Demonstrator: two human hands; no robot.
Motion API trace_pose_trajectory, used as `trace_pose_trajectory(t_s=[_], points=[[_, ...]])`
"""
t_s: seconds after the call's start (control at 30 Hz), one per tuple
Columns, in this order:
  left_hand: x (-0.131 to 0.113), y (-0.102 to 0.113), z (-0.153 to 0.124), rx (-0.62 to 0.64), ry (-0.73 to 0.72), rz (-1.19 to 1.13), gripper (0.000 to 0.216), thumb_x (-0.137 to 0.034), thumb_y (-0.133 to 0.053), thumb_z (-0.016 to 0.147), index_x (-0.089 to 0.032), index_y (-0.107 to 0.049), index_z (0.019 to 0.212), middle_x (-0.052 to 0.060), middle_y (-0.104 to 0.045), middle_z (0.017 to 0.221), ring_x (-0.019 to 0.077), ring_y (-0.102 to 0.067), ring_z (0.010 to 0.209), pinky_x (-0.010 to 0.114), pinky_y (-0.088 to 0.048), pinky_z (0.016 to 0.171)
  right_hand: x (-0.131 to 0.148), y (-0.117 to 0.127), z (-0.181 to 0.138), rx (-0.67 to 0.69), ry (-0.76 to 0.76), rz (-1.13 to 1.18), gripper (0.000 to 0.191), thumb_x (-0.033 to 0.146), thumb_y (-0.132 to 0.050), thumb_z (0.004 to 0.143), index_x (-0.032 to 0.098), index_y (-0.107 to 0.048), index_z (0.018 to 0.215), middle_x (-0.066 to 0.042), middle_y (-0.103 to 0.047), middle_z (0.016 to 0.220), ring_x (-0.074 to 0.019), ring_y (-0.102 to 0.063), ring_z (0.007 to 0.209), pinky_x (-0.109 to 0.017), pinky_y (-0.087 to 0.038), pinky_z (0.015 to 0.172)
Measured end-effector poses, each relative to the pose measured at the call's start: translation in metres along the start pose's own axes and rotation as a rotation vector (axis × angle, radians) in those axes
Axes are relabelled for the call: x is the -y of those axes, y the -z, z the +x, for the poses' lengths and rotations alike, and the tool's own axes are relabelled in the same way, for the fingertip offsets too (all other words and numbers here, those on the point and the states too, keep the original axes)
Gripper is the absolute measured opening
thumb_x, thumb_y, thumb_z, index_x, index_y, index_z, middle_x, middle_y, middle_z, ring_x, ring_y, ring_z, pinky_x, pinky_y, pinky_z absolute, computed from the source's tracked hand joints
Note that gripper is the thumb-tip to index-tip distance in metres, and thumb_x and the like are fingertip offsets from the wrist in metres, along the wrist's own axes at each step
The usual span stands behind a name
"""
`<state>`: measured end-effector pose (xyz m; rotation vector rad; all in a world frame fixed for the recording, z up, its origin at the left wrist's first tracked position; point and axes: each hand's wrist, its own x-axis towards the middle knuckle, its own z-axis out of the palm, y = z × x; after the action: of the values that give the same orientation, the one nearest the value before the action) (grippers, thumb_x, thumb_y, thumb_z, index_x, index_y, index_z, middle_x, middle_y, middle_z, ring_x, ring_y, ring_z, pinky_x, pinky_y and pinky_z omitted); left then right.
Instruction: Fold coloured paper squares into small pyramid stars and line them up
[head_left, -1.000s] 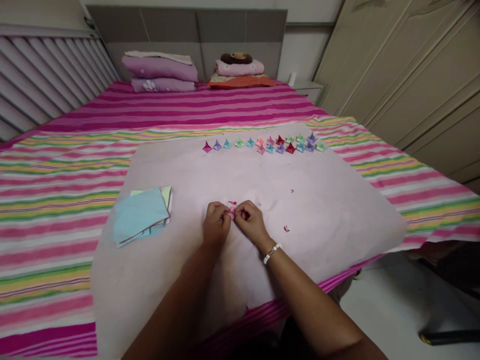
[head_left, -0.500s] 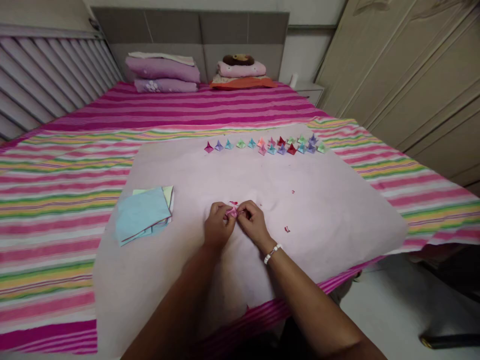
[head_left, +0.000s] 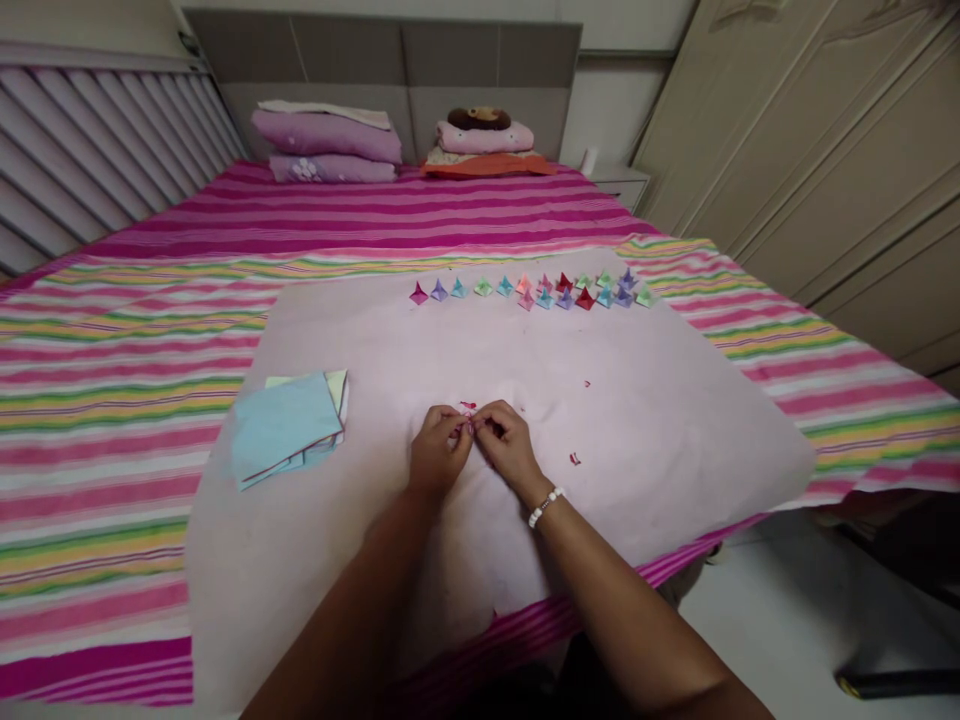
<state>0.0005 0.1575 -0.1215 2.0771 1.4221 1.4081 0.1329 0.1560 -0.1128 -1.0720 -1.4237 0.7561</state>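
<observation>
My left hand [head_left: 436, 450] and my right hand [head_left: 511, 447] meet low over the pale sheet [head_left: 360, 560]. Pinched between their fingertips is a small folded piece of pink paper [head_left: 466, 424], mostly hidden by the fingers. Both hands are closed on it, thumbs and forefingers almost touching. Just beyond the fingertips lies a red paper scrap [head_left: 468, 405]. A white beaded bracelet [head_left: 546, 507] circles my right wrist. To the left of my left hand rests a stack of paper squares [head_left: 285, 425], light blue on top.
Small folded paper figures [head_left: 565, 298] in several colours stand in rows along the sheet's far edge. Tiny red scraps [head_left: 574, 459] lie right of my hands. Folded bedding [head_left: 326, 140] and pillows [head_left: 484, 138] are stacked by the headboard [head_left: 487, 55]. A wardrobe [head_left: 810, 140] stands at right.
My fingertips have drawn slightly closer together over the pink paper, and less of it shows. The stack and the folded figures have stayed put.
</observation>
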Motion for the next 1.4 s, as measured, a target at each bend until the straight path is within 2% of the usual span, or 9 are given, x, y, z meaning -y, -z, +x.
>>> trace_pose_trajectory(t_s=[0.17, 0.4, 0.6, 0.73, 0.9, 1.13, 1.4], points=[[0.0009, -0.0011, 0.0008, 0.001, -0.013, -0.015, 0.012, -0.013, -0.058, 0.08, -0.018, -0.066, 0.087, 0.002, -0.057, 0.091, 0.0072, -0.059, 0.065, 0.019, -0.053, 0.06, 0.0008, -0.0004, 0.0, -0.009, -0.041, 0.013, 0.007, 0.016, -0.057, 0.078, 0.019, -0.061, 0.073, 0.002, -0.051, 0.071, -0.0112, -0.044, 0.057, -0.025, -0.037, 0.053], [0.0041, -0.0028, 0.0001, 0.011, -0.027, -0.037, 0.014, -0.011, -0.059, 0.079, -0.018, -0.065, 0.089, 0.003, -0.058, 0.092, 0.0067, -0.058, 0.064, 0.018, -0.052, 0.056, -0.0028, -0.001, 0.001, 0.012, 0.004, 0.006, 0.008, 0.017, -0.06, 0.077, 0.019, -0.064, 0.071, 0.0, -0.055, 0.075, -0.0121, -0.047, 0.06, -0.026, -0.039, 0.055], [0.0033, -0.0026, 0.0003, 0.045, -0.02, -0.042, 0.014, -0.011, -0.058, 0.079, -0.019, -0.066, 0.088, 0.003, -0.058, 0.093, 0.0098, -0.061, 0.073, 0.021, -0.054, 0.065, -0.0018, -0.001, 0.0004, 0.018, -0.026, 0.015, 0.008, 0.018, -0.059, 0.078, 0.019, -0.065, 0.072, -0.001, -0.056, 0.077, -0.0113, -0.047, 0.058, -0.025, -0.039, 0.054], [0.0022, -0.0014, 0.0009, 0.044, -0.002, -0.052, 0.011, -0.011, -0.059, 0.079, -0.019, -0.065, 0.083, 0.001, -0.057, 0.09, 0.0081, -0.058, 0.068, 0.019, -0.052, 0.061, 0.0, -0.0005, 0.0001, 0.008, -0.033, 0.003, 0.008, 0.016, -0.057, 0.077, 0.019, -0.063, 0.072, 0.0, -0.055, 0.077, -0.0116, -0.047, 0.059, -0.025, -0.039, 0.055], [0.0011, -0.0004, 0.0014, 0.007, 0.027, -0.057, 0.011, -0.009, -0.059, 0.077, -0.018, -0.064, 0.078, 0.001, -0.055, 0.086, 0.0066, -0.053, 0.061, 0.017, -0.046, 0.053, 0.0014, 0.0007, 0.0004, -0.016, -0.016, -0.014, 0.011, 0.013, -0.053, 0.074, 0.019, -0.061, 0.071, 0.001, -0.053, 0.073, -0.0133, -0.048, 0.061, -0.027, -0.04, 0.058], [0.002, -0.0016, 0.0017, -0.012, 0.039, -0.054, 0.011, -0.009, -0.057, 0.077, -0.018, -0.064, 0.078, 0.0, -0.055, 0.084, 0.0064, -0.051, 0.059, 0.018, -0.046, 0.054, 0.0025, 0.0023, 0.0009, 0.004, 0.024, -0.02, 0.018, 0.009, -0.049, 0.074, 0.021, -0.064, 0.072, -0.002, -0.06, 0.08, -0.017, -0.058, 0.078, -0.031, -0.046, 0.074], [0.0072, -0.0047, 0.0001, -0.034, 0.049, -0.026, 0.021, -0.007, -0.057, 0.074, -0.016, -0.063, 0.092, 0.002, -0.055, 0.092, 0.0052, -0.05, 0.056, 0.019, -0.048, 0.055, 0.0038, 0.0016, 0.0003, -0.009, -0.011, -0.058, 0.017, 0.009, -0.052, 0.074, 0.02, -0.065, 0.076, -0.002, -0.059, 0.08, -0.0158, -0.054, 0.072, -0.029, -0.043, 0.065]])
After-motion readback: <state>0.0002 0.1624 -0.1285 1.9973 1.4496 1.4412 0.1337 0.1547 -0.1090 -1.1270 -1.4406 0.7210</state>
